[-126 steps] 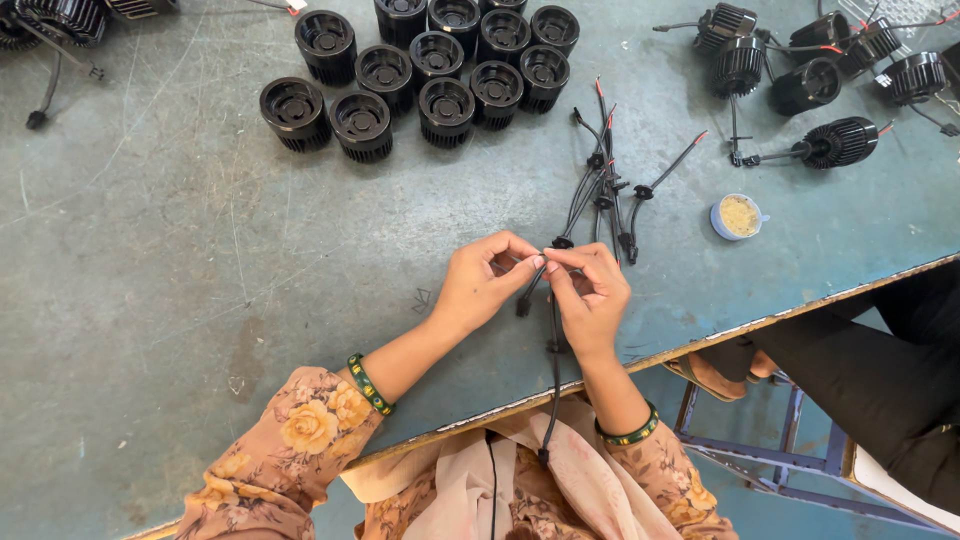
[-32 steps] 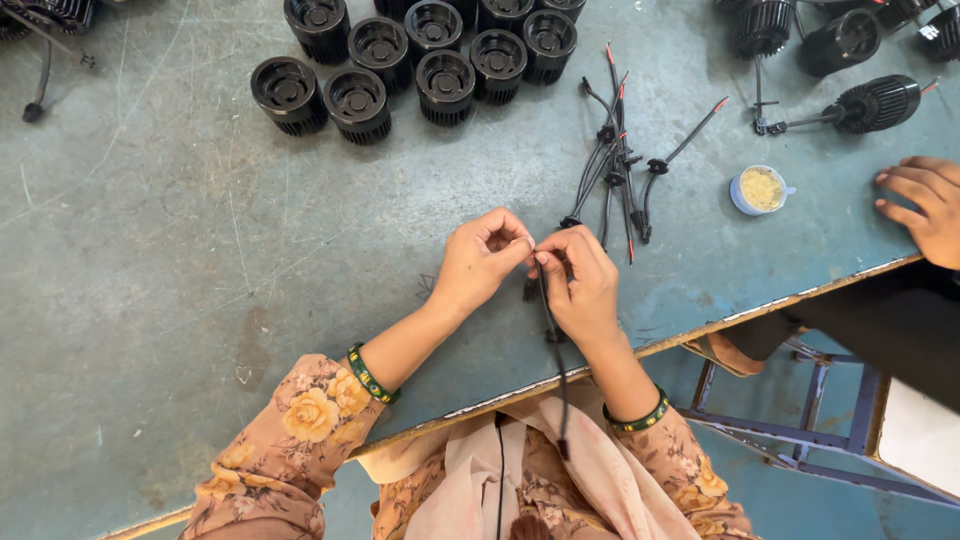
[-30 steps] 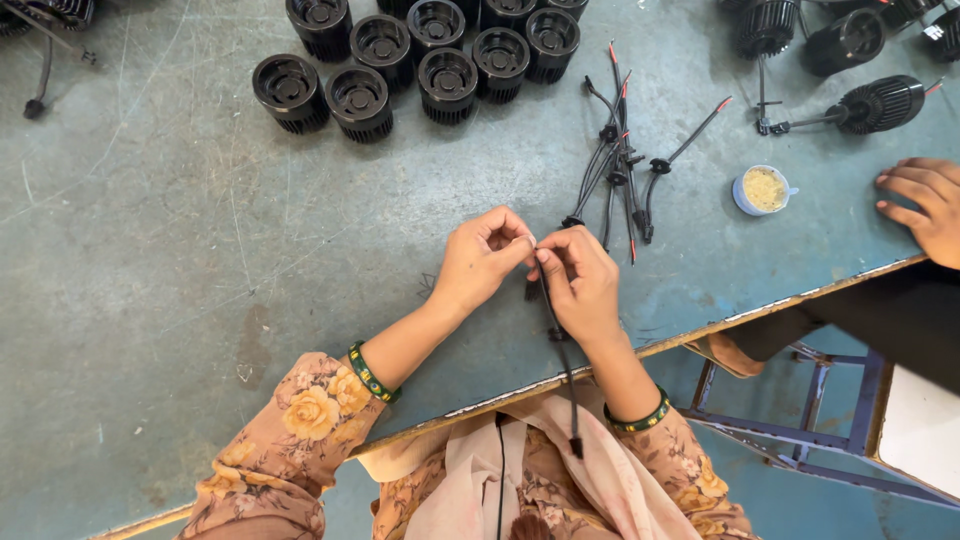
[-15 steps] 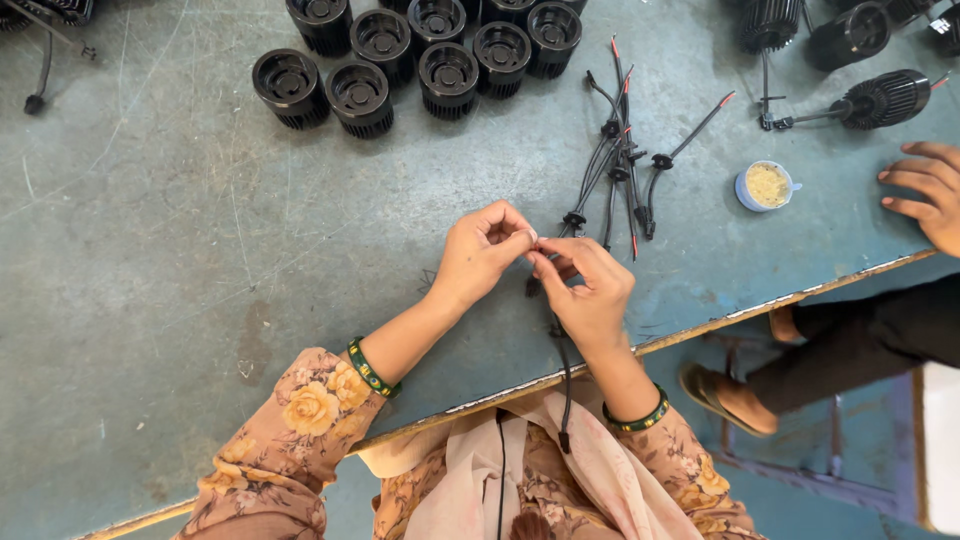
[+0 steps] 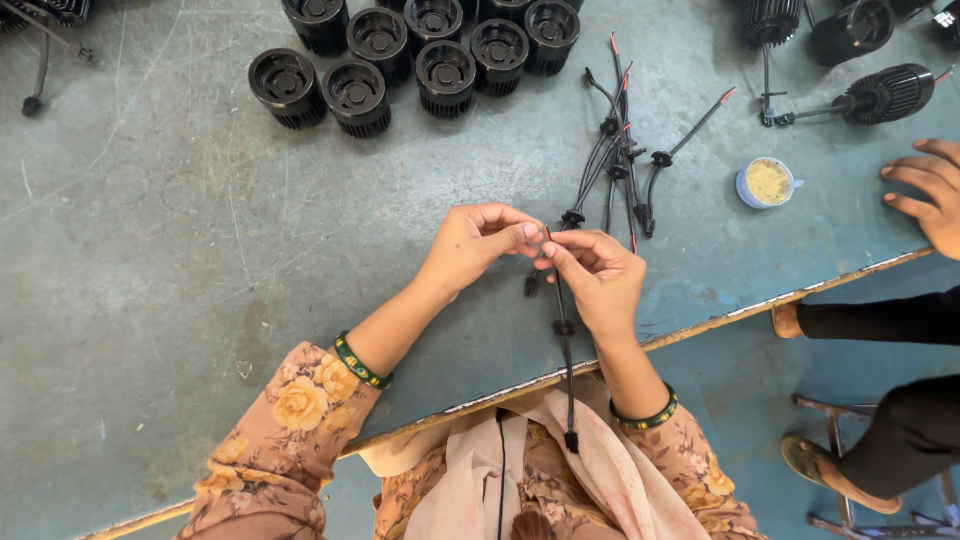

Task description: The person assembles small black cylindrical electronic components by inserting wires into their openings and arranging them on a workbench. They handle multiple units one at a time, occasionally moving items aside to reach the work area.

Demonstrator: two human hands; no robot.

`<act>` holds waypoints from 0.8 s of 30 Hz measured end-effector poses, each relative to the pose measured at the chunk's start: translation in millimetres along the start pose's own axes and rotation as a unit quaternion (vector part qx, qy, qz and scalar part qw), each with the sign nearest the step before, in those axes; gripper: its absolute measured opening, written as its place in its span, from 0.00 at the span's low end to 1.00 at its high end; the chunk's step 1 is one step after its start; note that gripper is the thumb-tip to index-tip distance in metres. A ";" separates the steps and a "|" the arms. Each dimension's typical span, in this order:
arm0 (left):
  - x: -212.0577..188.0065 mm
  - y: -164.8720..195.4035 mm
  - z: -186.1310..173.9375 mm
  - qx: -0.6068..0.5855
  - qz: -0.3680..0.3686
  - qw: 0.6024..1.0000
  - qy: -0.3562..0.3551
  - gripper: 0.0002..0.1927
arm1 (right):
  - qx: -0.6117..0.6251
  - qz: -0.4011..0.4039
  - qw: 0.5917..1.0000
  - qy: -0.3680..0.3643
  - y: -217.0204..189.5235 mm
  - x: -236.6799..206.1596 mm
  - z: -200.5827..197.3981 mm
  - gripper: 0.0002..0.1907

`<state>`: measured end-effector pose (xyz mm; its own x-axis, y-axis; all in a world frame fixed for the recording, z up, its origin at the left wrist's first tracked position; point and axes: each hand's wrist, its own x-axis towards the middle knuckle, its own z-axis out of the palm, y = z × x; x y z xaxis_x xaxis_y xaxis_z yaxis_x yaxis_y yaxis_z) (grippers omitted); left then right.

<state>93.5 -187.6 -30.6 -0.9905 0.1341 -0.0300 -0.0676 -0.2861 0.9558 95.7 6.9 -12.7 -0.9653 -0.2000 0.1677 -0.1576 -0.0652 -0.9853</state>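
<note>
Over the scuffed grey-green metal bench [image 5: 180,260], the left hand [image 5: 478,243] and the right hand [image 5: 598,275] meet fingertip to fingertip, both pinching the upper end of a thin black wire lead [image 5: 564,330] that hangs down from them, past the bench edge, to a small black plug over the lap. Just beyond the hands lies a loose bundle of black leads with red tips and small black ring grommets [image 5: 622,160]. Farther from the hands than the bundle stands a cluster of black ribbed cylindrical housings [image 5: 420,52]. Right of the bundle sits a small white cup of yellowish paste [image 5: 767,183], and past it another person's hand [image 5: 930,190] rests spread on the bench.
</note>
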 end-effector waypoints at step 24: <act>1.4 -12.1 -6.3 0.014 0.030 0.999 -0.038 0.10 | 0.042 0.036 0.997 -0.046 18.0 2.8 -3.1 0.07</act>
<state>92.2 -189.9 -44.0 -0.9808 0.1890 0.0482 -0.0046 -0.2693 0.9630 89.5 8.3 -30.0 -0.9497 -0.2960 0.1019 -0.0660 -0.1286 -0.9895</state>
